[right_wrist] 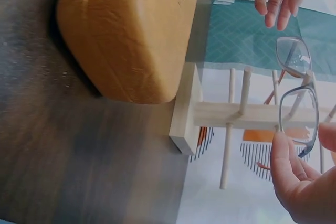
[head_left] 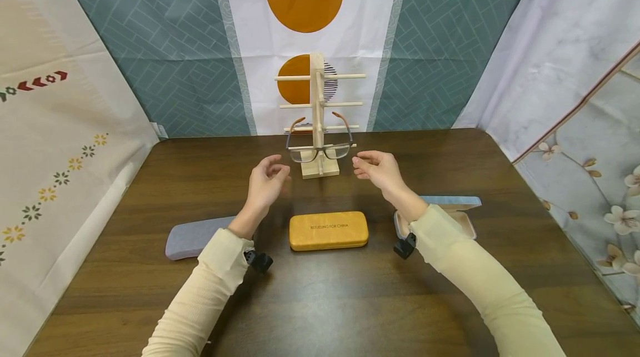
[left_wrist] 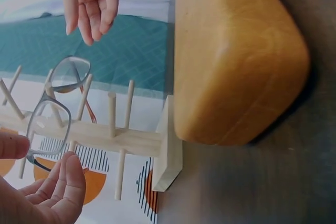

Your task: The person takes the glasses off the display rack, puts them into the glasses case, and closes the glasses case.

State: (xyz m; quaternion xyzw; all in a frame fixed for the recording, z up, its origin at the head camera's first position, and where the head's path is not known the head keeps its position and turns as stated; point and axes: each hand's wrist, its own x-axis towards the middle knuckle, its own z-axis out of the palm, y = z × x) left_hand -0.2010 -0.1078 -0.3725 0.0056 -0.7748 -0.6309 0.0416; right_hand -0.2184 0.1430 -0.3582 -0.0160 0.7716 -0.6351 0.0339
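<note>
A pair of eyeglasses (head_left: pixel 338 151) with brown-tipped temples sits on the lowest pegs of a wooden display stand (head_left: pixel 318 90). My left hand (head_left: pixel 268 180) hovers just left of the glasses, its thumb and fingers apart and loosely bent. On the other side, my right hand (head_left: pixel 378 170) hovers to the right of the frame, also loosely bent. The head view shows a small gap between each hand and the glasses. Neither hand holds anything. Below the stand, between my forearms, lies a closed mustard-yellow glasses case (head_left: pixel 328 231).
A grey-blue glasses case (head_left: pixel 192 237) lies partly behind my left forearm. To the right, a case with a light-blue lid (head_left: pixel 452 200) stands open, partly covered by my right arm. Patterned cloth (head_left: pixel 200 57) hangs behind the brown table (head_left: pixel 320 301).
</note>
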